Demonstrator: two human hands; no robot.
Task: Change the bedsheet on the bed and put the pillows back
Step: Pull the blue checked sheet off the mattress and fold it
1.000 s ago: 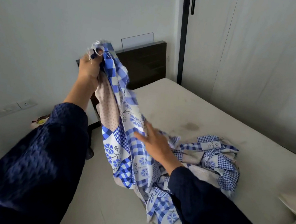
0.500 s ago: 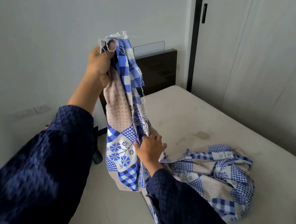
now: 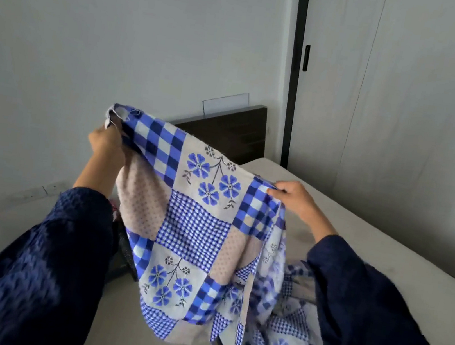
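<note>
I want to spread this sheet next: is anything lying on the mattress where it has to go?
Nothing visible does. The left hand and right hand hold the bedsheet up by its edge; the mattress beyond is bare. Only the sheet's own bunched tail lies on it; the right sleeve hides the near part.

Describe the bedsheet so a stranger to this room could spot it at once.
Find the bare mattress beside the dark headboard. Over its near edge, the left hand and right hand hold up the bedsheet. Unlike the plain mattress, it shows patchwork squares of blue checks and blue flowers.
</note>
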